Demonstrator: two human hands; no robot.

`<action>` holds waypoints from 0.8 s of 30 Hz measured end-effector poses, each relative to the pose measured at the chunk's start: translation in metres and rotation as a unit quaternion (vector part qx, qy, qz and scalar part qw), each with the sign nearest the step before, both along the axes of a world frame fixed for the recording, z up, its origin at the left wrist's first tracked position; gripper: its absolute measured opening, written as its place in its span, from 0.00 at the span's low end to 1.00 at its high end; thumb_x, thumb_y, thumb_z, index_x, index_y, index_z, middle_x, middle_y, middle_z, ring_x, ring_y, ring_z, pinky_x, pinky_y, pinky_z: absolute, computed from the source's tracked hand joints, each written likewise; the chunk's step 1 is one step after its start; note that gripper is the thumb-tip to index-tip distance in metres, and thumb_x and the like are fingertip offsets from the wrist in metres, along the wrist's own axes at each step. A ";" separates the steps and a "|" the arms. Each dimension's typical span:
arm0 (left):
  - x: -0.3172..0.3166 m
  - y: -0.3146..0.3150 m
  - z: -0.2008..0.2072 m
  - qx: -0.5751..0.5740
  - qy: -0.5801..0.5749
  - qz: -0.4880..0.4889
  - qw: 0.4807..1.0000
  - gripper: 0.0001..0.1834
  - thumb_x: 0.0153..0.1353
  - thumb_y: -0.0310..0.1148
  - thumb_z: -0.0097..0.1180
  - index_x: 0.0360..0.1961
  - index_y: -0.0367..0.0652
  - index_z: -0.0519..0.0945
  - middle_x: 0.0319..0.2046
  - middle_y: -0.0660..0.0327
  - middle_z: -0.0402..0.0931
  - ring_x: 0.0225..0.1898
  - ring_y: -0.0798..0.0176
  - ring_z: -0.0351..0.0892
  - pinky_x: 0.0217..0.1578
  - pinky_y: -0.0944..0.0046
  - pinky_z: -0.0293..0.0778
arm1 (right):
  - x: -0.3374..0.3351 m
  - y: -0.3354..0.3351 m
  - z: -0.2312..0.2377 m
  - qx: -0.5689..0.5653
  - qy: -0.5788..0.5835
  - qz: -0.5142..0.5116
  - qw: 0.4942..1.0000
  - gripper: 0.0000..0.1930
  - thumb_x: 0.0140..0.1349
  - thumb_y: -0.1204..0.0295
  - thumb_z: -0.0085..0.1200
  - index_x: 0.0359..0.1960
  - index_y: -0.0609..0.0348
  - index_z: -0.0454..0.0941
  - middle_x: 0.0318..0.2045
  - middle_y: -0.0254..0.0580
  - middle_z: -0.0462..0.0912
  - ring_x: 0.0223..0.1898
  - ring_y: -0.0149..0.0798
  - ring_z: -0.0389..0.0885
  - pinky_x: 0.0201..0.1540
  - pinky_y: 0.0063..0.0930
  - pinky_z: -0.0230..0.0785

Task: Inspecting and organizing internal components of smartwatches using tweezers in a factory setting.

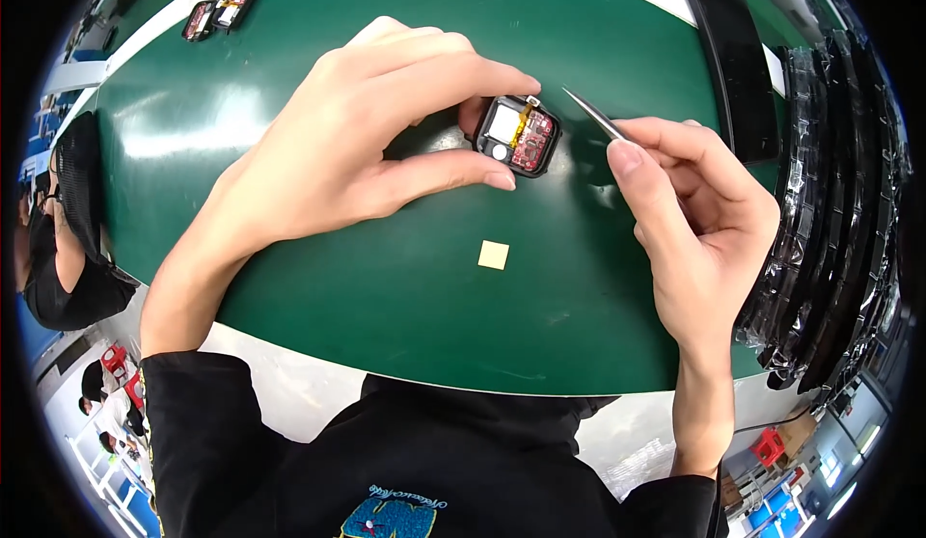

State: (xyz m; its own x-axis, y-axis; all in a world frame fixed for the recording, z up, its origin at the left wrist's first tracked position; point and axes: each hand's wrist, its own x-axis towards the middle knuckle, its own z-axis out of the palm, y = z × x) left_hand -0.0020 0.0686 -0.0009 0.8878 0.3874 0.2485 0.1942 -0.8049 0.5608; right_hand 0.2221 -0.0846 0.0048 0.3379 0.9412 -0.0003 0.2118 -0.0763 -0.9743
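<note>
A small black watch-like case stands open in my left hand, showing a red circuit board, a white block and a yellow flex strip. My left thumb grips its near edge and the fingers its far left side. Between thumb and forefinger, my right hand pinches metal tweezers. Their tip points up and left, just right of the case and apart from it. A small pale yellow square lies on the green table below the case.
Two similar opened cases lie at the far left of the green tabletop. A black tray sits at the far right, beside stacked dark trays in clear plastic. Another person's arm is at the left edge.
</note>
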 end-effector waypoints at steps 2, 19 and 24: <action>-0.003 0.005 0.000 -0.038 -0.004 -0.005 0.999 0.33 0.50 0.42 0.83 0.58 0.44 0.90 0.33 0.63 0.81 0.33 0.62 0.73 0.41 0.60 0.68 | 0.002 -0.001 -0.001 0.013 -0.005 0.022 1.000 0.04 0.74 0.81 0.67 0.47 0.69 0.88 0.32 0.26 0.82 0.26 0.14 0.70 0.26 0.14 0.53; -0.001 0.010 0.000 -0.096 -0.002 -0.013 0.995 0.30 0.48 0.42 0.83 0.52 0.39 0.93 0.30 0.62 0.82 0.31 0.61 0.71 0.37 0.60 0.66 | 0.003 0.002 -0.005 0.026 -0.153 0.094 0.983 0.02 0.67 0.88 0.68 0.40 0.72 0.88 0.29 0.31 0.83 0.28 0.17 0.76 0.32 0.13 0.64; -0.002 0.010 0.001 -0.086 0.003 -0.018 0.996 0.31 0.48 0.43 0.83 0.52 0.38 0.93 0.31 0.62 0.83 0.31 0.62 0.70 0.38 0.61 0.66 | -0.001 0.002 -0.002 0.025 -0.157 0.086 0.984 0.02 0.68 0.87 0.68 0.40 0.72 0.89 0.28 0.30 0.82 0.27 0.16 0.75 0.31 0.13 0.62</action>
